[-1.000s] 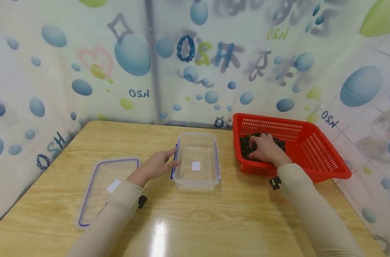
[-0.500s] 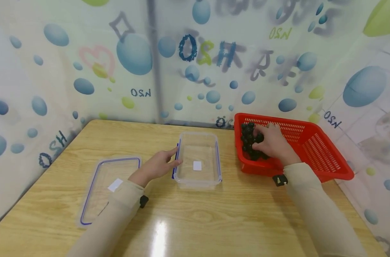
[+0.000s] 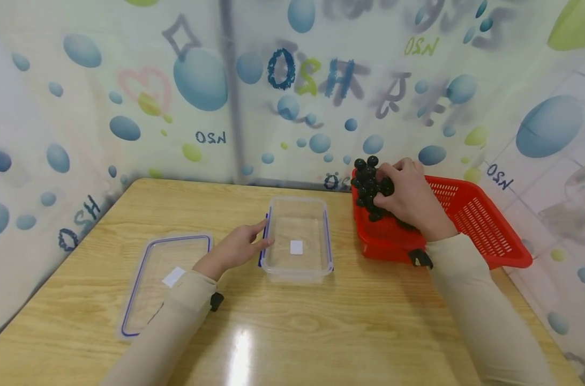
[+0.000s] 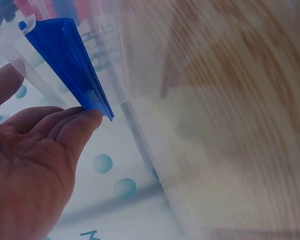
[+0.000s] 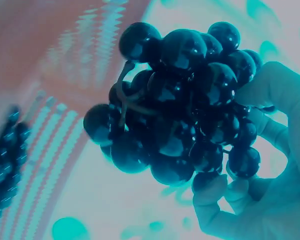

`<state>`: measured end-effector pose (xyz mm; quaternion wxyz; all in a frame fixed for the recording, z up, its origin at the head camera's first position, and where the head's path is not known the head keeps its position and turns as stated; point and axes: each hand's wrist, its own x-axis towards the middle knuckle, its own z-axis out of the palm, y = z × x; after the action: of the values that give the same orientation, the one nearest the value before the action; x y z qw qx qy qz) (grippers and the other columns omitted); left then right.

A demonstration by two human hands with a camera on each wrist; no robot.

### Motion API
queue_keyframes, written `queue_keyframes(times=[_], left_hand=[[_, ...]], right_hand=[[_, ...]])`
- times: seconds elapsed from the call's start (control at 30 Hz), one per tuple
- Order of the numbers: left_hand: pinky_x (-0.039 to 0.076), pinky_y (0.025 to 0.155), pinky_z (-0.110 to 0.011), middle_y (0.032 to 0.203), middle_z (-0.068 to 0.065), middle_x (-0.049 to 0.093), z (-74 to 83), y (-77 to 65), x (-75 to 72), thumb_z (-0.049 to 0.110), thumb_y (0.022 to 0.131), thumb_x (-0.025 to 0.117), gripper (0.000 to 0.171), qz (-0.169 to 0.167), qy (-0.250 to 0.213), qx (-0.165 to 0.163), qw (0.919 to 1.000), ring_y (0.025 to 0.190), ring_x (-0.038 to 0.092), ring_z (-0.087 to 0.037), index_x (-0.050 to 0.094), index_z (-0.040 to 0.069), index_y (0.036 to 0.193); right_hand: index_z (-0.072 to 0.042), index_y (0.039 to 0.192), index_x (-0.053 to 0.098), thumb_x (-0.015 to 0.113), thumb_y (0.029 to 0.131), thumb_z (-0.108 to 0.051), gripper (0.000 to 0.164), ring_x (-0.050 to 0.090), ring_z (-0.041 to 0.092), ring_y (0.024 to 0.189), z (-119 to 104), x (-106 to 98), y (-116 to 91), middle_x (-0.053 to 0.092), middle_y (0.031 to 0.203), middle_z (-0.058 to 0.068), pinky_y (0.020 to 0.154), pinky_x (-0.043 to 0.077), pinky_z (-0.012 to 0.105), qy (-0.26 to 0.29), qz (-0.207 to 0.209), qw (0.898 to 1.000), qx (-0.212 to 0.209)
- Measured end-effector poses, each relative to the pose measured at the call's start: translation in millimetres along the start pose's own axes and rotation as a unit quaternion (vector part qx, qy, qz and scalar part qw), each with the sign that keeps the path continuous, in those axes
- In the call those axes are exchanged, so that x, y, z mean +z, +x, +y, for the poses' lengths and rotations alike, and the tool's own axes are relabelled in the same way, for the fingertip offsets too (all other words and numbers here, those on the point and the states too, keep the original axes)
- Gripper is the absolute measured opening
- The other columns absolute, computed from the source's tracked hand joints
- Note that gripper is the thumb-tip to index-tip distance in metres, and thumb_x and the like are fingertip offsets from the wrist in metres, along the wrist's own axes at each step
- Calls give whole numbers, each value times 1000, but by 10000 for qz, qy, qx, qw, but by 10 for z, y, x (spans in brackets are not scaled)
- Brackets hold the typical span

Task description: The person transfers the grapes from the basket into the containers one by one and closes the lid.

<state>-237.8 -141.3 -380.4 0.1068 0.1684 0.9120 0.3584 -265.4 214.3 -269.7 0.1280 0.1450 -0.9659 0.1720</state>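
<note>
Up out of the basket (image 3: pixel 487 228) has come the bunch (image 3: pixel 367 185) of dark grapes: half a second ago it lay within the rim, and now, in the head view, it hangs over the basket's left end, its top above the far rim. With it has risen the right hand (image 3: pixel 413 201), thumb and fingers pinching the bunch from the right. Under that hand something dark shows in the red, slotted basket, too covered to make out. Left of the basket the clear box (image 3: pixel 297 230) stands on the table (image 3: pixel 292 327), a white label (image 3: pixel 296 247) and wood grain showing through its floor. At the box's left edge is the left hand (image 3: pixel 237 246), thumb and forefinger spread and touching it. Further left the lid (image 3: pixel 150 268) lies flat, blue-edged, partly covered by the left sleeve (image 3: pixel 174 327). In the left wrist view, fingertips meet the lower end of the box's blue clasp (image 4: pixel 65 60), the thumb apart from them near the clear rim; whether it presses there cannot be told. In the right wrist view, tinted blue-green, thumb and curled fingers grip the bunch, a bent stem (image 5: pixel 122 92) at its left; more grapes (image 5: pixel 7 165) show at the left edge, next to the basket's slots.
</note>
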Motion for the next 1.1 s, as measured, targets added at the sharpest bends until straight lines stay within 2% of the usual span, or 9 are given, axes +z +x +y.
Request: queue_keyframes(times=[0.13,0.4,0.7,0.9,1.1], left_hand=[[39,104,-52,146,-30,39,-18,6,10,31,103,54,63,1,-60,31,10000,129,44,-44,28,3,153],[40,104,-51,148,-27,37,-25,18,25,31,103,55,63,11,-89,117,9999,128,45,-44,30,2,152],[40,104,-51,147,-27,38,-23,14,24,33,102,55,63,63,-77,-43,9999,129,45,-42,30,6,154],[40,104,-51,147,-27,39,-7,47,37,35,103,54,64,21,-42,-38,10000,129,45,-42,28,6,154],[41,103,-52,145,-29,40,2,45,32,32,103,55,64,44,42,61,10000,125,48,-44,28,5,154]], right_hand=[[-9,107,60,66,84,-8,24,32,37,108,-189,2,61,43,107,18,77,46,48,18,73,9995,-320],[-10,102,62,67,81,-7,22,34,34,105,-495,180,223,45,105,15,76,46,44,190,11,9950,-984],[-14,105,61,68,81,-13,25,36,30,102,-808,531,396,46,108,14,74,45,38,-193,-739,9861,-1474],[-14,95,58,64,85,-10,13,37,28,95,-885,770,478,46,97,10,67,42,35,-168,-1130,9828,-1448],[-17,98,58,66,91,-17,10,38,25,99,-884,1040,505,46,100,8,71,45,33,-474,-1907,9706,-1389]])
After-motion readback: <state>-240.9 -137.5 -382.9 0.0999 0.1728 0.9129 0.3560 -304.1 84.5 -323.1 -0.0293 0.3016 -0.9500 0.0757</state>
